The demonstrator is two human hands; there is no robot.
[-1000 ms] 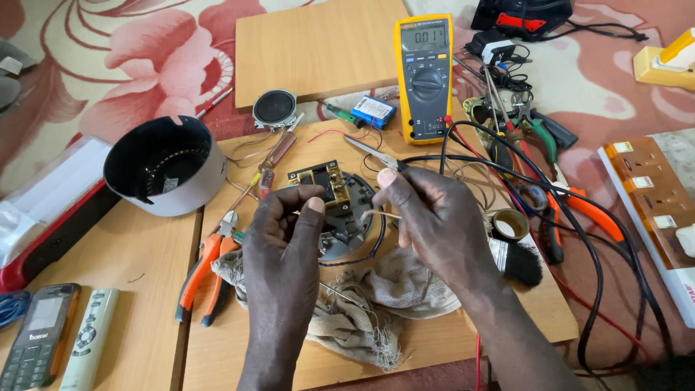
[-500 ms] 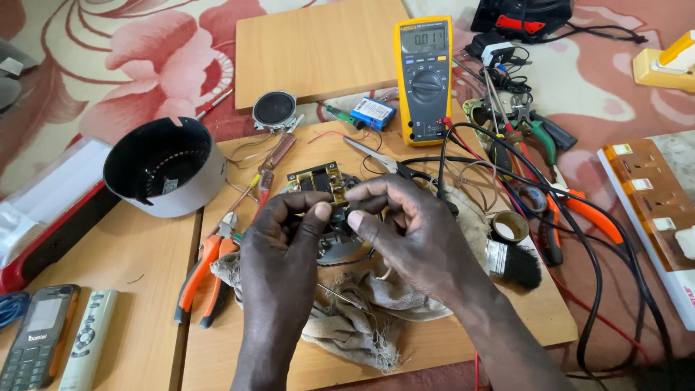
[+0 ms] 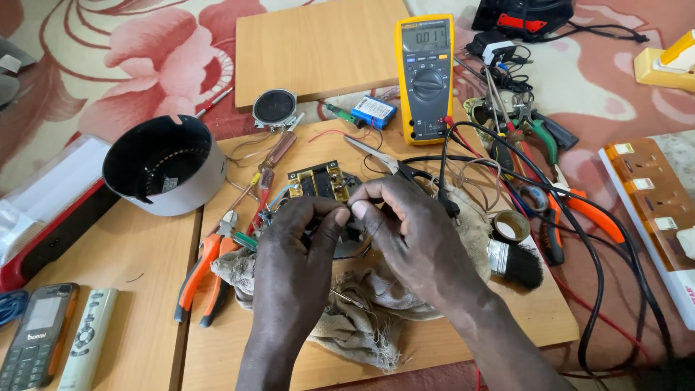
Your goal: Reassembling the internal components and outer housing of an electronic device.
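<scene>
While my right hand has dropped beside my left hand, both pinch something hidden between fingertips, just below the circuit board, over the rag.

Frayed, rough beige cloth is bunching under the hands on the smooth matt wooden board, while at twelve o'clock the multimeter is showing glossy yellow plastic, and at nine o'clock the pliers are gleaming with orange rubbery grips and bare metal.
</scene>
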